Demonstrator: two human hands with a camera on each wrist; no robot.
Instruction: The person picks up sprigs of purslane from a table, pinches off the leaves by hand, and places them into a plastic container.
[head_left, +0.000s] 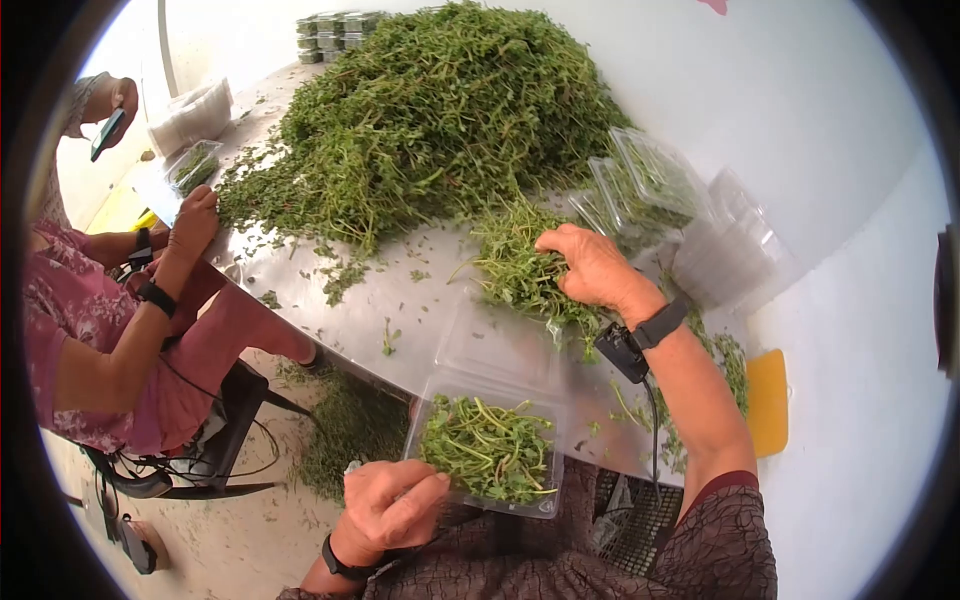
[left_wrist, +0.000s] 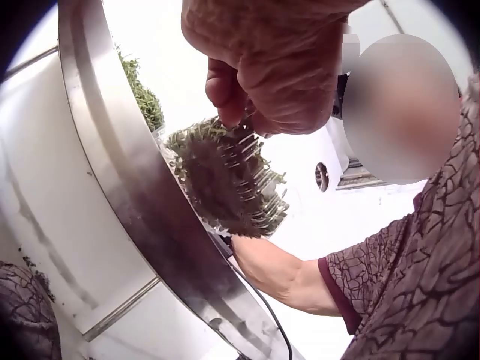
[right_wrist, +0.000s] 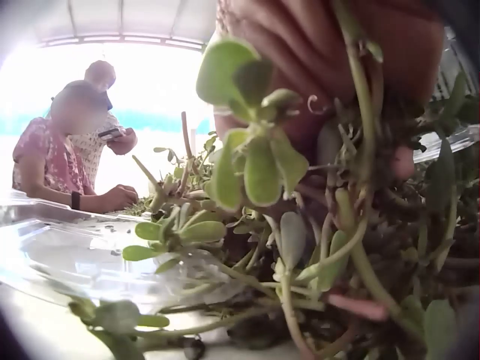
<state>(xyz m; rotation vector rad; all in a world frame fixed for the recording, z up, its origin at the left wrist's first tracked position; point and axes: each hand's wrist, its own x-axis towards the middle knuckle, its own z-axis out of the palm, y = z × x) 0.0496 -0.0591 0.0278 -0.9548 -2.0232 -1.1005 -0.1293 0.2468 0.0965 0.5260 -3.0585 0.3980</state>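
Observation:
My left hand [head_left: 395, 505] grips the left edge of a clear plastic clamshell box [head_left: 545, 505], held at the table's near edge. Cut purslane sprigs [head_left: 485, 450] fill its base, and the open lid [head_left: 500, 340] leans out over the metal table. From below, the left wrist view shows the fingers of my left hand [left_wrist: 262, 67] at the ribbed box [left_wrist: 232, 180]. My right hand [head_left: 600, 270] grasps into a smaller pile of purslane [head_left: 515, 255], its fingertips partly hidden by the leaves. Close up, stems and rounded leaves [right_wrist: 262, 169] crowd around that hand [right_wrist: 337, 60].
A large purslane heap [head_left: 450, 110] covers the back of the metal table [head_left: 350, 310]. Filled boxes [head_left: 650, 180] and nested containers [head_left: 735, 245] stand at right, near a yellow board [head_left: 768, 400]. Another person [head_left: 110, 340] sits at left; someone behind holds a phone [head_left: 108, 135].

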